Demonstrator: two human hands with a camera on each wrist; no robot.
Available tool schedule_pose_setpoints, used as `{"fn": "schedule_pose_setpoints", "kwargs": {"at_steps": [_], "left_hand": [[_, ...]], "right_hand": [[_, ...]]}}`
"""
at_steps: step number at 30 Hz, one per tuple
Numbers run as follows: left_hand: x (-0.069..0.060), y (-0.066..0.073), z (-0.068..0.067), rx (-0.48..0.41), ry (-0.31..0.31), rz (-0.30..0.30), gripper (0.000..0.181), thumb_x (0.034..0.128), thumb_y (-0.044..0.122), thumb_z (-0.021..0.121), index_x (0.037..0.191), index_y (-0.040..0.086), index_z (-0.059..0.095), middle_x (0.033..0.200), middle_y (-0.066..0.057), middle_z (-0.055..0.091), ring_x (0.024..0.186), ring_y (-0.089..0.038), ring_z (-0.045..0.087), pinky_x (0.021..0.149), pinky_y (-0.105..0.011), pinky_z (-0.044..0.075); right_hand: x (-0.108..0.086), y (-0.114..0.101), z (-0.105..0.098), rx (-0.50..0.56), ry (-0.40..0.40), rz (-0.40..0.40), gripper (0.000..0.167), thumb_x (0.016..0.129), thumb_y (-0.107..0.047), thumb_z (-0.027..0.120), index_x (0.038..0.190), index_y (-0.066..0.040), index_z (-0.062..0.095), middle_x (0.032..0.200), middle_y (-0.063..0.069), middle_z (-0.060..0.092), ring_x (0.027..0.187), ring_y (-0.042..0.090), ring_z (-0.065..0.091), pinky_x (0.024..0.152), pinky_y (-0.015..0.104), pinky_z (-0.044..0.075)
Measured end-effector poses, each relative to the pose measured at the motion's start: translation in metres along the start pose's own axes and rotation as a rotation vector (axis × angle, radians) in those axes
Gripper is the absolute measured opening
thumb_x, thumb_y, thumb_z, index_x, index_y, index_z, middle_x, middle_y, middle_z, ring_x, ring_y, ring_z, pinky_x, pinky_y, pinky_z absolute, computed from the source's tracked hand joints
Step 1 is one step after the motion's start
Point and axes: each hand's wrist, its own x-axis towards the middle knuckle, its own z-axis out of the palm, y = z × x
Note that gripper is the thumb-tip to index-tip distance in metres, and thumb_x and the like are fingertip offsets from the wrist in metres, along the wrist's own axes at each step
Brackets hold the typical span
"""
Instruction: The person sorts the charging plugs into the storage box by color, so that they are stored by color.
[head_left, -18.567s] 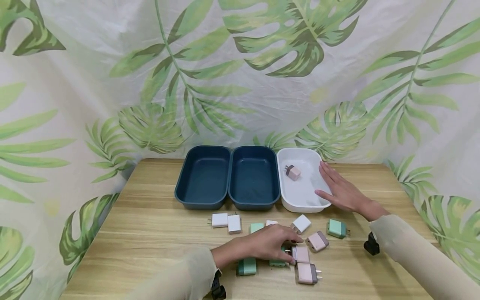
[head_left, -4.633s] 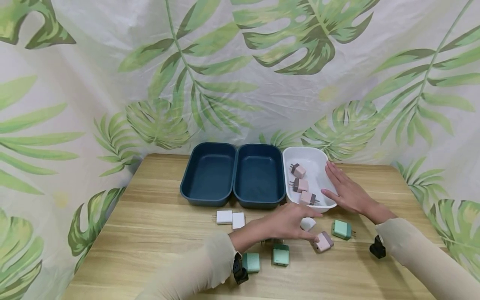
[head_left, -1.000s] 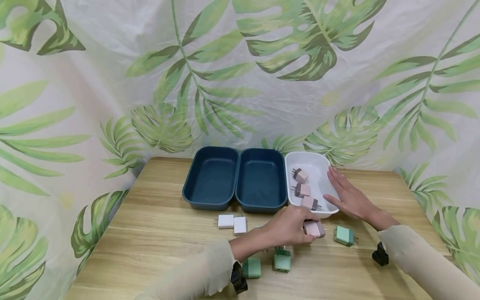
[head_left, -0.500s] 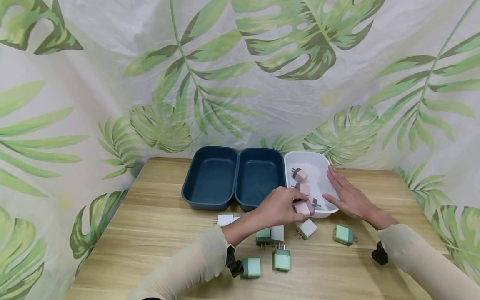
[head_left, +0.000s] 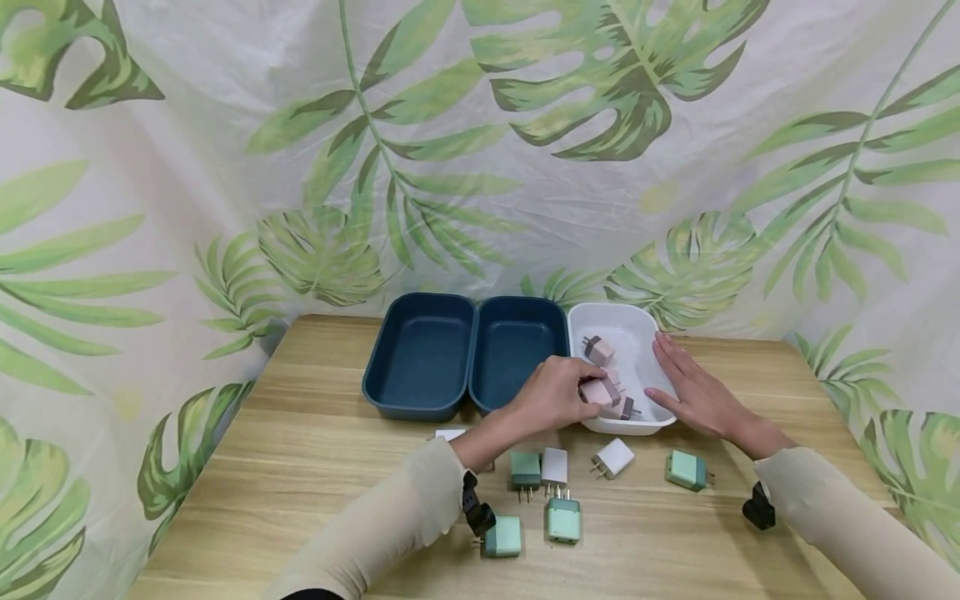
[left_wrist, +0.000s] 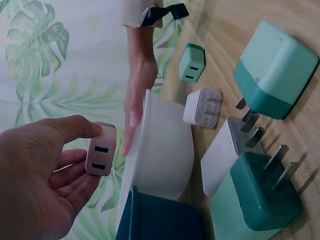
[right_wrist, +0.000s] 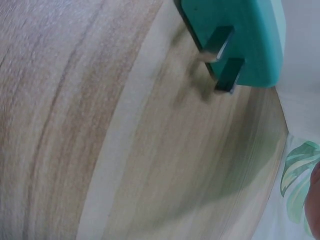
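While the thumb and fingers of the left hand (head_left: 553,393) pinch a pink USB wall charger (left_wrist: 101,157), closed down to its thickness, its two-port end faces back toward the wrist. This charger sits at the fingertips, over the near left part of the white tray (head_left: 636,346); whether it touches the chargers below, I cannot tell. Straight fingers of the right hand (head_left: 697,396) rest on the tray's right rim, holding nothing.

Inside the tray, three more pink chargers (head_left: 598,350) run along the left side from far to near, one largely hidden by the held charger.

Nearer on the wooden table (head_left: 300,433) lie four green chargers (head_left: 564,521): three around the middle, beside or ahead of the left wrist, and one well to the right, below the right hand. At least three white chargers (head_left: 613,459) show, two in full and one partly behind the left forearm; more may be covered there.

Left of the white tray stand two dark blue trays (head_left: 420,358), side by side. Along the far side hangs one leaf-printed cloth (head_left: 450,217).
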Motion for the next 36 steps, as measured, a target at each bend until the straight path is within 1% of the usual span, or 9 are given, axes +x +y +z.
{"fn": "schedule_pose_setpoints", "kwargs": {"at_steps": [3, 6, 11, 15, 20, 25, 30, 36], "left_hand": [[0.005, -0.004, 0.002, 0.010, 0.003, -0.003, 0.042, 0.0853, 0.020, 0.086, 0.125, 0.011, 0.080, 0.119, -0.001, 0.079, 0.108, -0.011, 0.073, 0.086, -0.018, 0.056], [0.008, -0.009, 0.005, -0.009, -0.003, -0.005, 0.042, 0.0855, 0.021, 0.087, 0.126, 0.012, 0.080, 0.119, -0.001, 0.079, 0.108, -0.010, 0.072, 0.086, -0.018, 0.055], [0.013, -0.015, 0.012, -0.066, -0.035, 0.007, 0.043, 0.0873, 0.020, 0.087, 0.128, 0.010, 0.078, 0.121, -0.002, 0.079, 0.109, -0.009, 0.072, 0.086, -0.016, 0.054], [0.015, -0.018, 0.017, -0.075, -0.057, 0.023, 0.043, 0.0881, 0.021, 0.088, 0.128, 0.009, 0.078, 0.121, -0.002, 0.079, 0.107, -0.008, 0.071, 0.084, -0.014, 0.052], [0.018, -0.020, 0.019, -0.070, -0.095, 0.034, 0.044, 0.0886, 0.024, 0.088, 0.130, 0.011, 0.078, 0.122, 0.000, 0.079, 0.102, -0.005, 0.069, 0.081, -0.012, 0.050], [0.020, -0.021, 0.021, -0.063, -0.123, 0.055, 0.044, 0.0899, 0.027, 0.088, 0.130, 0.012, 0.077, 0.122, 0.000, 0.078, 0.101, -0.004, 0.068, 0.081, -0.012, 0.048], [0.022, -0.022, 0.024, -0.063, -0.132, 0.083, 0.043, 0.0909, 0.027, 0.087, 0.130, 0.010, 0.078, 0.122, -0.001, 0.079, 0.103, -0.006, 0.069, 0.082, -0.012, 0.049], [0.022, -0.023, 0.025, -0.068, -0.155, 0.079, 0.043, 0.0917, 0.024, 0.086, 0.131, 0.009, 0.077, 0.125, -0.003, 0.077, 0.109, -0.011, 0.071, 0.086, -0.013, 0.051]], "right_hand": [[0.000, 0.000, 0.000, 0.004, 0.000, 0.003, 0.089, 0.108, -0.045, 0.057, 0.167, 0.006, 0.014, 0.176, 0.024, 0.008, 0.161, 0.047, 0.013, 0.126, 0.063, 0.022], [-0.001, 0.000, 0.000, 0.005, -0.001, 0.005, 0.090, 0.108, -0.045, 0.057, 0.167, 0.006, 0.014, 0.176, 0.024, 0.008, 0.161, 0.046, 0.013, 0.127, 0.062, 0.022], [-0.001, 0.001, 0.001, 0.009, 0.000, 0.004, 0.090, 0.108, -0.045, 0.057, 0.167, 0.006, 0.014, 0.176, 0.025, 0.008, 0.161, 0.047, 0.013, 0.127, 0.061, 0.021], [-0.002, 0.001, 0.002, 0.012, 0.008, 0.002, 0.089, 0.107, -0.044, 0.058, 0.167, 0.006, 0.014, 0.176, 0.025, 0.009, 0.160, 0.047, 0.014, 0.127, 0.062, 0.022], [-0.001, 0.000, 0.003, 0.012, 0.007, 0.001, 0.090, 0.107, -0.045, 0.058, 0.167, 0.005, 0.014, 0.176, 0.024, 0.008, 0.161, 0.046, 0.013, 0.126, 0.062, 0.022], [-0.001, 0.000, 0.002, 0.014, 0.012, -0.008, 0.089, 0.108, -0.044, 0.058, 0.167, 0.005, 0.013, 0.176, 0.024, 0.008, 0.161, 0.045, 0.012, 0.127, 0.061, 0.022], [-0.001, 0.001, 0.002, 0.020, 0.020, -0.016, 0.089, 0.108, -0.043, 0.058, 0.167, 0.005, 0.013, 0.176, 0.024, 0.008, 0.161, 0.045, 0.012, 0.127, 0.060, 0.022], [-0.001, 0.002, 0.002, 0.020, 0.020, -0.015, 0.089, 0.108, -0.043, 0.058, 0.168, 0.005, 0.013, 0.176, 0.023, 0.008, 0.162, 0.043, 0.012, 0.126, 0.062, 0.023]]}}
